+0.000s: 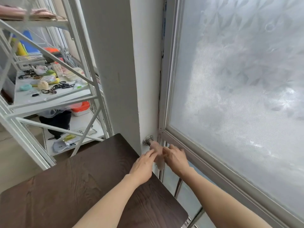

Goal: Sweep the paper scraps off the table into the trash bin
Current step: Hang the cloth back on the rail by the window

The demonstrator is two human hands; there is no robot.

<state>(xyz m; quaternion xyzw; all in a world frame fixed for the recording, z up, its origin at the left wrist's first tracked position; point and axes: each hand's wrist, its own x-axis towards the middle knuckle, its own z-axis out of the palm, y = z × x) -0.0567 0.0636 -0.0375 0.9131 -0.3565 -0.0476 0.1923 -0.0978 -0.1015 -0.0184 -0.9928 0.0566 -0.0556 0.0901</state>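
A dark brown wooden table [92,183] fills the lower left, and its top shows no paper scraps. No trash bin is in sight. A beige cloth [158,162] hangs from a round metal peg [148,140] on the white wall just past the table's far right corner. My left hand [142,164] reaches over that corner, its fingertips on the cloth's left side. My right hand [176,158] comes in from the window side, fingers curled on the cloth's right side. The cloth is blurred between the two hands.
A frosted window [238,83] in a grey frame takes up the right. A white pillar [118,66] stands behind the table. At left, a white metal shelf rack [54,97] holds hair ties, small packets, an orange box and a black bag.
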